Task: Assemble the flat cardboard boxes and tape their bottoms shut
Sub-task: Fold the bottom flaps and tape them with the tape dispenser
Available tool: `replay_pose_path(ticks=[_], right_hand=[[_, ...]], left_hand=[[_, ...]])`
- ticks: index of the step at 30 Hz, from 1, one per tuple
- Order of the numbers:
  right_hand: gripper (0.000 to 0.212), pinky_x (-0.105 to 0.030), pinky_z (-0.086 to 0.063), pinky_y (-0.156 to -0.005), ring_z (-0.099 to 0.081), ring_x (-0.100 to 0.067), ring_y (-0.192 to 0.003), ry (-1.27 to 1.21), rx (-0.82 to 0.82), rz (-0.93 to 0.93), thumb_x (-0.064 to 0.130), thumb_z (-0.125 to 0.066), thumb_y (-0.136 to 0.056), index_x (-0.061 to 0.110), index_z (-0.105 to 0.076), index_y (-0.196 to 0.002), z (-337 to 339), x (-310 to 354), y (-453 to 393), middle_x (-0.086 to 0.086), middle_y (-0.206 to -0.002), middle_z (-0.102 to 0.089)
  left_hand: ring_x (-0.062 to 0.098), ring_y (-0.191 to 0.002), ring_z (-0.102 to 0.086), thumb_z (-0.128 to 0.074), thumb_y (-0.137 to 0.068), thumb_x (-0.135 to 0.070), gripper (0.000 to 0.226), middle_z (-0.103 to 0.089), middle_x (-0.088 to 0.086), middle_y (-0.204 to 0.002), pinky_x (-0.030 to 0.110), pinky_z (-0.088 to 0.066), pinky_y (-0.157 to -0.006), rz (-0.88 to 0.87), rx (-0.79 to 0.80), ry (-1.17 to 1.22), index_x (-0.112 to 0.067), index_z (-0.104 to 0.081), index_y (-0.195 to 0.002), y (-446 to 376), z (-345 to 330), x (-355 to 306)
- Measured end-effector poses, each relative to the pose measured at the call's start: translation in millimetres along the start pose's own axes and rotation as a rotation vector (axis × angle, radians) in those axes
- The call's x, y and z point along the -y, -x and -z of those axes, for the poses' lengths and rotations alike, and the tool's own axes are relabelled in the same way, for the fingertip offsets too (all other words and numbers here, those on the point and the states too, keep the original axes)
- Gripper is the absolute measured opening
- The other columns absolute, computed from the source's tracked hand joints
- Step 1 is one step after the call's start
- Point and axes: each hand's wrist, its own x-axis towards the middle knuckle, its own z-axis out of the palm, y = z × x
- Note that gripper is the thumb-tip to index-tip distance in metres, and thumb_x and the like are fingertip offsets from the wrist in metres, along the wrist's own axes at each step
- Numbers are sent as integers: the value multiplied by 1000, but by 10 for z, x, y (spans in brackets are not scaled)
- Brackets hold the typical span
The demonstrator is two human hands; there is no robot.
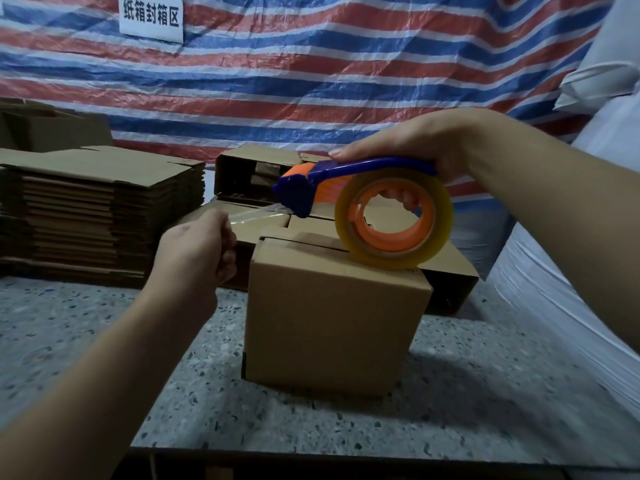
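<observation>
The box point(332, 313) stands on the counter point(104, 341) — the right hand point(415, 140) grips the tape dispenser point(363, 199) above it, the left hand point(197, 247) pinches the tape end point(249, 213).

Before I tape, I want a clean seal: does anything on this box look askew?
Yes: the box's top flaps don't lie flush; one edge sits raised, leaving a dark gap beside the tape roll.
</observation>
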Motion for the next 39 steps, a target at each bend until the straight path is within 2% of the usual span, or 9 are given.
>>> replay_pose_path(ticks=[3,10,15,24,27,30,32,34,39], right_hand=[[68,-26,-51,-43,-66,-12,-51,72,-17,-79,63,-76,-54,14,-70,-100,-37,90,-27,-1,-70,-73],[65,-24,-51,-42,-65,-11,-48,135,-5,-107,63,-74,-56,16,-68,-100,-94,193,-79,-1,-69,-73],[65,-24,-51,-43,-65,-11,-47,149,1,-126,63,-74,-52,17,-68,-98,-109,223,-124,-1,-67,-72],[65,-24,-52,-45,-65,-12,-48,122,-32,-129,64,-76,-52,16,-72,-96,-111,182,-154,-1,-70,-73],[62,-24,-51,-44,-64,-11,-47,118,-25,-123,63,-75,-56,18,-69,-99,-119,186,-150,0,-68,-73],[64,-24,-51,-44,-63,-11,-46,125,-17,-118,63,-74,-57,18,-68,-103,-110,186,-164,0,-68,-72],[66,-24,-51,-44,-64,-11,-47,111,-14,-117,62,-75,-58,19,-66,-108,-100,175,-186,-1,-69,-73],[69,-24,-51,-44,-65,-11,-47,102,-24,-116,63,-75,-58,19,-65,-110,-87,159,-217,-1,-69,-73],[70,-25,-52,-46,-65,-13,-49,143,-10,-122,64,-77,-54,16,-71,-103,-62,162,-232,-1,-72,-74]], left_hand=[[10,-49,-34,-54,-95,-24,29,-43,-2,-59,20,-26,-41,128,48,8,-18,-48,-68,-46,36,24],[8,-49,-34,-64,-91,-33,27,-43,-5,-58,21,-26,-46,255,140,-39,-20,-54,-71,-27,136,247],[8,-46,-32,-64,-91,-38,29,-41,-5,-55,20,-26,-42,270,201,-101,-19,-55,-71,-45,177,285],[9,-45,-34,-55,-78,-73,58,-42,-1,-59,23,-27,-45,242,216,-361,-16,-56,-70,-16,154,391],[13,-57,-39,-48,-78,-76,64,-48,3,-71,25,-31,-52,285,231,-425,-14,-58,-82,69,170,475],[13,-84,-58,-46,-93,-57,42,-63,0,-101,27,-39,-66,-35,132,-406,-18,-59,-104,125,176,431],[1,-109,-52,-35,-87,-69,54,-54,-21,-124,25,-38,-81,-234,164,-369,-35,-51,-126,194,129,283],[-10,-113,-40,-35,-76,-84,76,-38,-31,-128,25,-34,-91,-272,311,-413,-50,-34,-143,273,24,170],[7,-136,-36,-56,-88,-54,64,-37,-13,-152,39,-33,-113,-304,333,-568,-41,-37,-147,312,-37,170]])
